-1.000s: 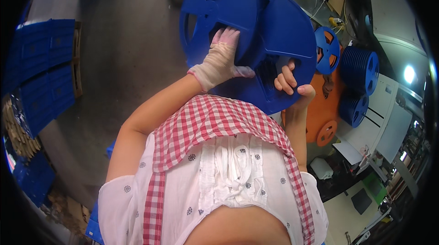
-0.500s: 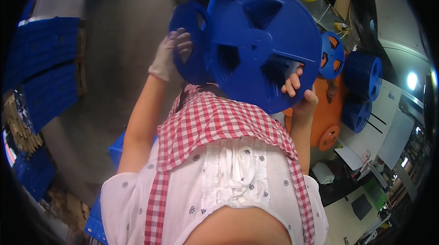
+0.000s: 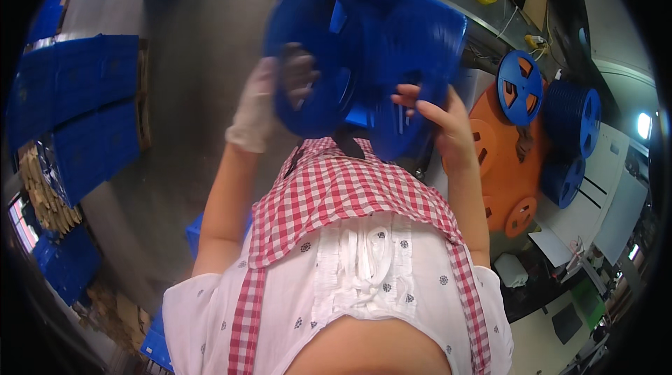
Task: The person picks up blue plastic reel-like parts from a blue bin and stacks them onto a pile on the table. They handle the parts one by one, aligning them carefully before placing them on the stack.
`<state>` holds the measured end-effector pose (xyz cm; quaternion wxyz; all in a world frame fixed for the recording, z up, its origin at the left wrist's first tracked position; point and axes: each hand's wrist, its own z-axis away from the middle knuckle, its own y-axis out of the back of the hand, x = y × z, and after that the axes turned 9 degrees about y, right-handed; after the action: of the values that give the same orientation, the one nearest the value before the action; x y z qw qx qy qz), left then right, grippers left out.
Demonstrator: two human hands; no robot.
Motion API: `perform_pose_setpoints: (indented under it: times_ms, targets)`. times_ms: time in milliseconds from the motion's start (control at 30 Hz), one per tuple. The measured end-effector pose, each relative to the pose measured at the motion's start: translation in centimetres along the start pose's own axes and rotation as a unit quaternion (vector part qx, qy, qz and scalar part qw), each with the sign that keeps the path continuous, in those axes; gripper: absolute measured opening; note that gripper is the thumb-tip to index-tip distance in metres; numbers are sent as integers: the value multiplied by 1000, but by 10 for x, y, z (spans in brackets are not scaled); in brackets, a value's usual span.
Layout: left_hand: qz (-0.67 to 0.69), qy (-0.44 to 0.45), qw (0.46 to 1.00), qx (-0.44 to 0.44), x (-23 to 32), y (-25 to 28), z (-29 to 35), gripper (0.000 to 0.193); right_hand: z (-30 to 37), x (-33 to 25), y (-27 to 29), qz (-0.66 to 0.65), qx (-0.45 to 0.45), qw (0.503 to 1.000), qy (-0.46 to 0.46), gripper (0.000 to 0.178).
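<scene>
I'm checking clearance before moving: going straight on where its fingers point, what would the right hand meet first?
The right hand would most likely meet the blurred blue reel right at its fingertips, though motion blur leaves the depth uncertain.

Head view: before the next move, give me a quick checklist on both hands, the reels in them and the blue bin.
1. Left hand has a hold on the left reel: ok, fingers at an opening.
2. Right hand has a hold on the right reel: ok, fingers at an opening there too.
3. Both hands gloved: not ok, only the left is; the right is bare.
4. Reels sharp enough to inspect: not ok, both are blurred.
5. Reels apart from each other: cannot tell, their blurred edges run together.
6. Bin contents checked: cannot tell, the reels block much of it.
</scene>
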<state>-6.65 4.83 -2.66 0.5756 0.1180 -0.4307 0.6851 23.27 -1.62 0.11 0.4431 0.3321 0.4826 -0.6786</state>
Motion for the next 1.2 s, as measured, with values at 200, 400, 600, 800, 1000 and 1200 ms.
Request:
perform_pose_setpoints:
  times_ms: [200, 400, 600, 800, 1000, 1200]
  targets:
    - [-486, -209, 844, -89, -41, -85, -34, 39, -36, 54, 1, -160, -6, 987, -30, 47]
    - [-463, -231, 856, -18, -21, -12, -5, 32, -14, 68, 46, -440, -36, 896, -39, 34]
    - [-637, -322, 691, 114, -45, 0, -10, 73, -6, 65, 59, -433, -92, 897, -12, 38]
    - [-648, -352, 674, -46, -61, -74, -44, 102, 8, 48, 47, -441, -95, 892, -33, 40]
    - [-640, -329, 656, -229, -77, -75, -19, 80, 20, 57, 56, -444, -41, 895, -19, 40]
    - [-540, -468, 635, -294, -109, -73, -16, 27, 17, 77, 71, -459, -20, 888, -20, 41]
